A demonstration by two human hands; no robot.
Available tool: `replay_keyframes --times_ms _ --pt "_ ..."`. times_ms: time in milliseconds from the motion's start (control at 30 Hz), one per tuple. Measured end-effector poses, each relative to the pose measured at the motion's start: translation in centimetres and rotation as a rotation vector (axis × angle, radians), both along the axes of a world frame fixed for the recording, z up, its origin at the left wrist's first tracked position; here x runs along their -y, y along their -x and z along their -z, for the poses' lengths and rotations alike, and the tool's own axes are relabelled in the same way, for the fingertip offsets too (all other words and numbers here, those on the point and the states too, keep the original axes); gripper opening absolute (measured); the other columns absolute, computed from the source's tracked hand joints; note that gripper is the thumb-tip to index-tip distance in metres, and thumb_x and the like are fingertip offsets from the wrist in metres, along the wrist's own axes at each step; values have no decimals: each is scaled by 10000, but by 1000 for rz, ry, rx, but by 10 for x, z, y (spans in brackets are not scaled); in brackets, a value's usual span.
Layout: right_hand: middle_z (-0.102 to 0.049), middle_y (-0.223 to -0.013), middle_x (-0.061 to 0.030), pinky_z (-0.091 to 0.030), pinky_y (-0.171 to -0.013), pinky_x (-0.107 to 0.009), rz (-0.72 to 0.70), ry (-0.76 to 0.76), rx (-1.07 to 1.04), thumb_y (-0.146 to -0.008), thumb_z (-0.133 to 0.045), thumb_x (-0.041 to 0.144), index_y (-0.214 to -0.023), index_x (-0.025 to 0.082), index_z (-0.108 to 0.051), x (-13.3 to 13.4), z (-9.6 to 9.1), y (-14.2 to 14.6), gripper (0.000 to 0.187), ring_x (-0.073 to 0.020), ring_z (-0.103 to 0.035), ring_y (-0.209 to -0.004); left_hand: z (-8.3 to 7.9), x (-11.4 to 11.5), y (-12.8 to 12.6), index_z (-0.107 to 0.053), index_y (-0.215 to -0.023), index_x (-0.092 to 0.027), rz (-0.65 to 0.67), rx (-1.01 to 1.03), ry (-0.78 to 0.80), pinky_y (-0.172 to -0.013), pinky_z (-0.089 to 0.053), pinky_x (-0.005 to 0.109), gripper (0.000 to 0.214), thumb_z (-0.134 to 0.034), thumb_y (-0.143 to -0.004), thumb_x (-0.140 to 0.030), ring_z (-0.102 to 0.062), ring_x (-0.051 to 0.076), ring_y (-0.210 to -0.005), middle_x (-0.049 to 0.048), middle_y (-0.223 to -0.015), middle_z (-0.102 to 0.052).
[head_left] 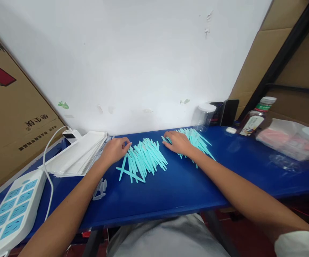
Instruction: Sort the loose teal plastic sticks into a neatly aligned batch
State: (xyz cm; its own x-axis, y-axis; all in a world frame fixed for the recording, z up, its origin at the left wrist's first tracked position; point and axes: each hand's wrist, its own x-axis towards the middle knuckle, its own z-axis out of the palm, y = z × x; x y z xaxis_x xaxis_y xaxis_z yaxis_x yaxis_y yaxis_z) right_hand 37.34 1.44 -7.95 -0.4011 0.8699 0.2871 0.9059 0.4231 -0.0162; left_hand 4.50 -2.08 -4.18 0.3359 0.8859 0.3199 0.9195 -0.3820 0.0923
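Note:
Two heaps of thin turquoise plastic sticks lie on a blue table (170,192). The nearer heap (143,159) spreads out at the centre. My left hand (115,149) rests at its left edge with the fingers curled and the fingertips touching the sticks. The far heap (197,141) lies to the right. My right hand (177,142) lies on its left part, fingers bent down over the sticks, one stick tip showing at the fingertips. Whether either hand grips a stick is hidden.
A stack of white sleeves (76,157) lies at the left, with a power strip (12,210) and its cable nearer. A small clear plastic piece (100,189) lies by my left forearm. A clear jar (204,117), a bottle (256,117) and plastic bags (288,142) stand at the right. Cardboard boxes flank the wall.

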Motion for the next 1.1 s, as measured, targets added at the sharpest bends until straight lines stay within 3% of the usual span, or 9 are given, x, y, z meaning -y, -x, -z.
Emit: replay_keyframes --times_ms 200,367,1100 --pt "-689 -1179 -143 -434 -838 -339 88 -7 10 -1016 -480 251 -1199 170 -631 -6 6 8 251 -285 -634 -1079 3 -2 1 -715 -914 -210 7 11 -13 -568 -293 305 309 -502 -988 -421 -577 193 -596 18 -655 -652" --pt "-700 -1113 -133 -430 -803 -332 143 21 22 -1022 -469 265 -1084 178 -664 -12 7 2 222 -273 -657 -1008 2 -2 1 -717 -921 -210 13 19 -8 -575 -293 299 312 -499 -988 -422 -582 197 -602 20 -665 -661" --pt "-721 -1122 -133 -440 -818 -319 217 55 16 -1000 -534 272 -1088 184 -687 -18 3 -13 198 -267 -671 -1007 -1 0 0 -726 -919 -207 -5 8 11 -560 -307 307 346 -483 -983 -444 -589 202 -603 25 -661 -662"
